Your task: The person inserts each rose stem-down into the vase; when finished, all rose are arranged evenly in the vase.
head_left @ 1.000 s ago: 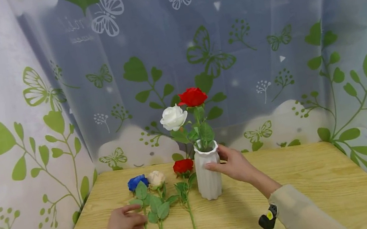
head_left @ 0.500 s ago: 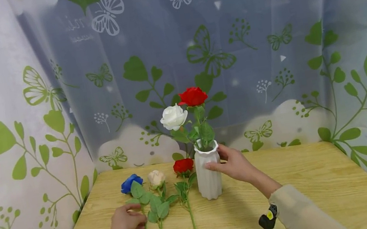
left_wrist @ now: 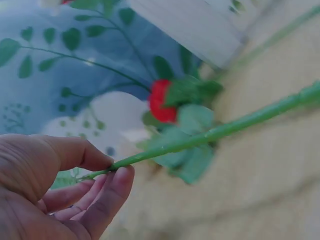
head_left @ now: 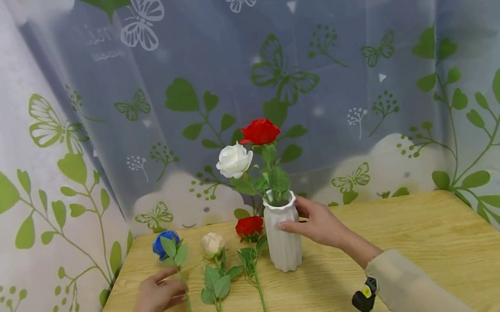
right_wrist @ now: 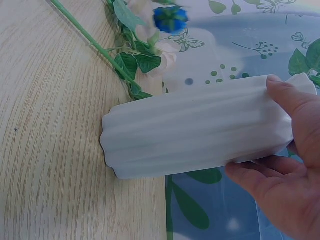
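Fingers (left_wrist: 105,202) and thumb of the left hand (head_left: 156,296) are pinched around the thin green stem of a blue artificial-looking rose (head_left: 164,245), which is held at the left of the pale wood-grain tabletop (head_left: 416,227), its bloom pointed toward the far edge. Beside it, a cream rose (head_left: 213,244) with broad green leaves is laid flat, its stem directed toward the near side. Farther right, a dark red rose (head_left: 249,227) is laid likewise, its bloom just beside a tall white fluted vase (head_left: 283,252) with a scalloped rim. By the right hand (head_left: 323,226), extended from a beige sleeve (head_left: 415,283), the upright vase is gripped near its rim, the thumb pressed on the near side and the other fingers curled behind. Within the vase's mouth, a white rose (head_left: 234,161) and a bright red rose (head_left: 260,132) are supported, the white one leaned left and set lower. Behind everything, a grey-blue curtain (head_left: 209,30) is hung, printed with green leaves, butterflies and pale clouds
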`<action>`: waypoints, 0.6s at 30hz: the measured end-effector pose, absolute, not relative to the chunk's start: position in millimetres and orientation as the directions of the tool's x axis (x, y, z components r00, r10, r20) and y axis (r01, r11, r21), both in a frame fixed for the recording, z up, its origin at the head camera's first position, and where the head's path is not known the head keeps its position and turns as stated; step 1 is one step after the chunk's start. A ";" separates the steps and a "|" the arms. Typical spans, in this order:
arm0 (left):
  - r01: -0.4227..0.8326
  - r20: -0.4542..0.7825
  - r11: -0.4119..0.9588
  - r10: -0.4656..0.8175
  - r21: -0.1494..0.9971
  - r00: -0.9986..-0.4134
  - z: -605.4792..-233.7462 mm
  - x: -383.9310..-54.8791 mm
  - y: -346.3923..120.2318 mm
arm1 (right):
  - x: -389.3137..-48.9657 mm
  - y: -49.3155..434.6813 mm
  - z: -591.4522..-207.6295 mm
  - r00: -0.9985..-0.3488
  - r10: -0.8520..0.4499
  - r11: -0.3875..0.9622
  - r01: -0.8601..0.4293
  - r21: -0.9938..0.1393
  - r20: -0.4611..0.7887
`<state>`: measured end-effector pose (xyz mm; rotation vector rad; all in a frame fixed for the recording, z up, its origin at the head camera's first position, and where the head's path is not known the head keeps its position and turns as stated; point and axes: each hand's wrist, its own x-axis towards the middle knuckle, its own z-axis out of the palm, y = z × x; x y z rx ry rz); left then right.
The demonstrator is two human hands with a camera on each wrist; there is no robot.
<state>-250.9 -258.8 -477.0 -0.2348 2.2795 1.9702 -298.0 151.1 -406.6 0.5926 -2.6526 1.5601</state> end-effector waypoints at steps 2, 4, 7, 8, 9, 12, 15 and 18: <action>-0.180 -0.179 0.114 -0.016 0.977 -0.984 -466.7 -250.7 -262.7 | -298.0 151.2 -406.8 -0.928 -0.318 0.433 -0.325 -0.841 0.195; -0.162 -0.163 0.076 0.009 0.984 -0.987 -457.4 -251.4 -265.7 | -298.1 151.6 -407.2 -0.927 -0.319 0.435 -0.328 -0.839 0.196; -0.133 -0.133 0.002 0.036 0.991 -0.990 -446.0 -252.9 -267.3 | -298.0 151.5 -405.8 -0.927 -0.320 0.430 -0.324 -0.842 0.194; -0.124 -0.123 -0.022 0.042 0.992 -0.992 -442.9 -253.2 -266.9 | -297.9 151.6 -405.4 -0.927 -0.320 0.428 -0.324 -0.844 0.194; -0.116 -0.115 -0.045 0.042 0.992 -0.993 -440.0 -253.4 -266.0 | -297.8 151.5 -404.8 -0.928 -0.319 0.426 -0.323 -0.845 0.194; -0.098 -0.095 -0.097 0.032 0.991 -0.995 -432.3 -254.4 -261.8 | -297.6 151.4 -404.3 -0.928 -0.316 0.425 -0.324 -0.845 0.196; -0.081 -0.080 -0.139 0.012 0.987 -0.997 -424.8 -256.3 -256.1 | -297.8 150.9 -405.2 -0.928 -0.319 0.429 -0.325 -0.843 0.195; -0.063 -0.065 -0.192 -0.006 0.979 -0.998 -416.7 -259.1 -249.2 | -298.0 150.8 -406.8 -0.928 -0.319 0.434 -0.324 -0.841 0.193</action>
